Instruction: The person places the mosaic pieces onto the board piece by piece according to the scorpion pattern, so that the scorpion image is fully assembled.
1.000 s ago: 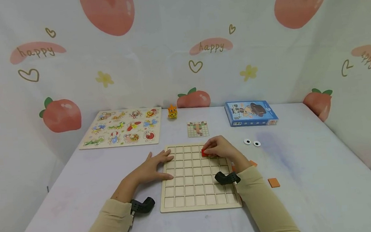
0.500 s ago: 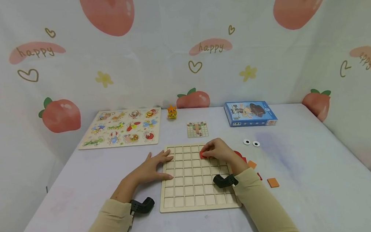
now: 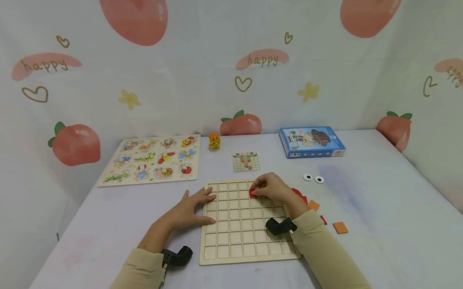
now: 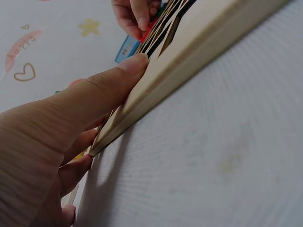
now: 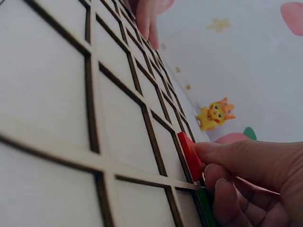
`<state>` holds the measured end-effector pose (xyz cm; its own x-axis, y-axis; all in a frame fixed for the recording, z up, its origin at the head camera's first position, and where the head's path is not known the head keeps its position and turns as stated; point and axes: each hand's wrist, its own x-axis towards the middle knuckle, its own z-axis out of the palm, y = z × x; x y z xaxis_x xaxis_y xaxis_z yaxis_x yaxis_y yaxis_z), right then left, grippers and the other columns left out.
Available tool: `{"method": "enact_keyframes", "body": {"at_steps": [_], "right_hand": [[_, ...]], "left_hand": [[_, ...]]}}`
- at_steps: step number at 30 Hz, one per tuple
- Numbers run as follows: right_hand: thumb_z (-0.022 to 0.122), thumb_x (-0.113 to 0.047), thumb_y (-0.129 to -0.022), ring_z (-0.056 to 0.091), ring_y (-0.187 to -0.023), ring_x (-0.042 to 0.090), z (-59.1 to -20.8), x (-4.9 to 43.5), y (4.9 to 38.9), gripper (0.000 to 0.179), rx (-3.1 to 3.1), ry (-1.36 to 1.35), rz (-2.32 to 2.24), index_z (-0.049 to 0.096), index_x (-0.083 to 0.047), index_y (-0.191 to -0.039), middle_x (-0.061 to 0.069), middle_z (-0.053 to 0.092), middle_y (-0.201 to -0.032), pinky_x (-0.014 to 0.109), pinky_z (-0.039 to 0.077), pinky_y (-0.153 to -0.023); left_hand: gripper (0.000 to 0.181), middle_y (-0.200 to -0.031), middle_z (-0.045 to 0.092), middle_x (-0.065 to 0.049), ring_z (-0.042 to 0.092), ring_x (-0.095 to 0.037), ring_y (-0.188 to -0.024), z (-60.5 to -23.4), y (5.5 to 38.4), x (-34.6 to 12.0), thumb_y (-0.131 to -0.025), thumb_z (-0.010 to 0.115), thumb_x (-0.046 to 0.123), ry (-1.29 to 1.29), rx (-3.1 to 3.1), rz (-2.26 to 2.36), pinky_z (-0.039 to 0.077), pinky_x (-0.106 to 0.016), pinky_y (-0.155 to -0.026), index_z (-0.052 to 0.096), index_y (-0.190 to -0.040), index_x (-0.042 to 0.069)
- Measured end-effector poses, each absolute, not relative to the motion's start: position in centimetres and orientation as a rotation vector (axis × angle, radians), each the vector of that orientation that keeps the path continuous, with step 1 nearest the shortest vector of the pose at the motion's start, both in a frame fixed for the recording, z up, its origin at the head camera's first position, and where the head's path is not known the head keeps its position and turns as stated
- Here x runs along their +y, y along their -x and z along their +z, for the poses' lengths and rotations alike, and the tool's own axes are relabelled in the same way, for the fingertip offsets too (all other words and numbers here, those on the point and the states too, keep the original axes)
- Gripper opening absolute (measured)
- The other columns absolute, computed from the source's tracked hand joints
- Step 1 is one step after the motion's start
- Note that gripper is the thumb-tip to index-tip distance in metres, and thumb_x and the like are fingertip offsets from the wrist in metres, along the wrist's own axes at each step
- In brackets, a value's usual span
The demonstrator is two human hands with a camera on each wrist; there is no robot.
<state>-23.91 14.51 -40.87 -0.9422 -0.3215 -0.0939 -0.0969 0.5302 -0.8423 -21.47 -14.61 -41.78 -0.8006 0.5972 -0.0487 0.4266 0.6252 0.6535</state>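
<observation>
A pale wooden grid board (image 3: 234,227) lies flat before me. My left hand (image 3: 187,210), thumb and fingers spread, rests along its left edge; in the left wrist view the thumb (image 4: 106,85) lies over the rim. Over the board's far right part, my right hand (image 3: 276,189) pinches a small red square tile (image 3: 253,193) at a grid cell near the far edge. The right wrist view shows the thumb against this red tile (image 5: 190,157), tilted slightly in its cell. Beside it a green piece (image 5: 206,207) sits at the board, partly hidden by my fingers.
Orange tiles (image 3: 340,227) and several red pieces (image 3: 297,193) lie right of the board, with two eye discs (image 3: 319,180) farther back. Behind stand a pattern card (image 3: 246,161), a blue box (image 3: 313,142), an insect puzzle (image 3: 150,160) and a small orange-yellow figure (image 3: 214,140).
My right hand has shifted slightly left with the red tile, bringing it down to a cell. More red pieces show beside the right wrist. The left hand stays in place.
</observation>
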Motion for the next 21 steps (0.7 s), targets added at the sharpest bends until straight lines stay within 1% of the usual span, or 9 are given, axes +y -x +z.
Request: {"method": "enact_keyframes", "body": {"at_steps": [3, 8, 14, 17, 21], "right_hand": [[0.067, -0.007, -0.083, 0.056, -0.067, 0.007, -40.7, 14.8, 23.8, 0.017, 2.465, 0.342, -1.423, 0.069, 0.003, -0.097, 0.008, 0.067, -0.083, 0.021, 0.05, -0.062], [0.067, -0.009, -0.084, 0.059, -0.075, 0.008, -40.4, 15.5, 23.6, 0.023, 2.344, 0.408, -1.474, 0.068, 0.004, -0.103, 0.01, 0.069, -0.093, 0.022, 0.051, -0.069], [0.066, -0.011, -0.086, 0.064, -0.081, 0.01, -39.9, 16.5, 23.3, 0.028, 2.245, 0.423, -1.491, 0.066, 0.003, -0.109, 0.011, 0.069, -0.1, 0.026, 0.056, -0.074], [0.065, -0.012, -0.086, 0.065, -0.081, 0.011, -39.5, 17.2, 23.0, 0.03, 2.235, 0.407, -1.494, 0.065, 0.003, -0.112, 0.011, 0.068, -0.101, 0.03, 0.057, -0.075], [0.066, -0.015, -0.086, 0.063, -0.078, 0.013, -39.2, 18.3, 22.7, 0.032, 2.26, 0.391, -1.478, 0.064, 0.003, -0.113, 0.01, 0.067, -0.103, 0.03, 0.056, -0.075]], "left_hand": [[0.075, -0.154, 0.025, -0.008, 0.013, -0.03, -0.145, -41.8, 21.5, -14.6, -0.075, 0.074, 0.043, -0.833, 2.588, 0.941, -0.009, -0.057, -0.114, 0.047, -0.137, 0.012], [0.075, -0.154, 0.025, -0.007, 0.012, -0.03, -0.145, -41.7, 21.4, -14.6, -0.075, 0.074, 0.043, -0.83, 2.587, 0.944, -0.009, -0.057, -0.114, 0.047, -0.138, 0.012], [0.076, -0.154, 0.025, -0.007, 0.012, -0.03, -0.145, -41.7, 21.5, -14.6, -0.076, 0.074, 0.043, -0.848, 2.582, 0.955, -0.009, -0.057, -0.114, 0.045, -0.139, 0.011], [0.076, -0.154, 0.025, -0.007, 0.012, -0.03, -0.145, -41.8, 21.5, -14.6, -0.075, 0.074, 0.042, -0.847, 2.584, 0.95, -0.009, -0.057, -0.114, 0.046, -0.138, 0.01], [0.076, -0.154, 0.025, -0.008, 0.012, -0.03, -0.145, -41.7, 21.5, -14.6, -0.075, 0.074, 0.042, -0.843, 2.586, 0.947, -0.009, -0.057, -0.114, 0.046, -0.138, 0.01]]}}
